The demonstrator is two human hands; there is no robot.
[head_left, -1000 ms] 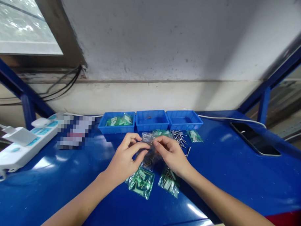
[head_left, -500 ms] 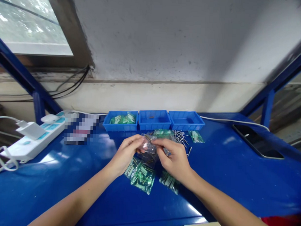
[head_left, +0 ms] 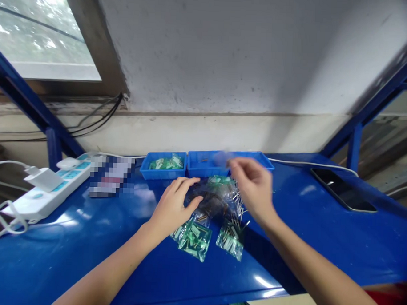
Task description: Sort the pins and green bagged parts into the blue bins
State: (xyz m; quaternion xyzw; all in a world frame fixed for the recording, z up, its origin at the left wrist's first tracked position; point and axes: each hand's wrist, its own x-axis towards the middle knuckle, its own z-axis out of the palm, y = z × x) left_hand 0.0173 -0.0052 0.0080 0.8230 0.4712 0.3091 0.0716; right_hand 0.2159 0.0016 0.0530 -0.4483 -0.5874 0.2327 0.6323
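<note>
My right hand [head_left: 254, 183] is raised before the blue bins, thumb and fingers pinched on a small clear plastic bag [head_left: 220, 158], which motion smears. My left hand [head_left: 175, 200] holds nothing; its thumb and fingers are apart beside a pile of clear bags [head_left: 203, 218] with brass-coloured pieces inside. Below the pile lie green-tinted bags [head_left: 195, 242] of pale plugs and pins. Another green bag [head_left: 231, 242] lies to their right. Loose metal pins [head_left: 239, 202] are partly hidden behind my right wrist.
The left blue bin [head_left: 163, 173] holds green bags; the middle bin [head_left: 203, 171] has a small piece in it. My right hand partly covers the right bin [head_left: 265, 161]. A white power strip [head_left: 38, 200] lies left, a black phone [head_left: 342, 188] right.
My right hand has moved up and away from my left, carrying the clear bag toward the bins. My left hand has let go of the bag and opened.
</note>
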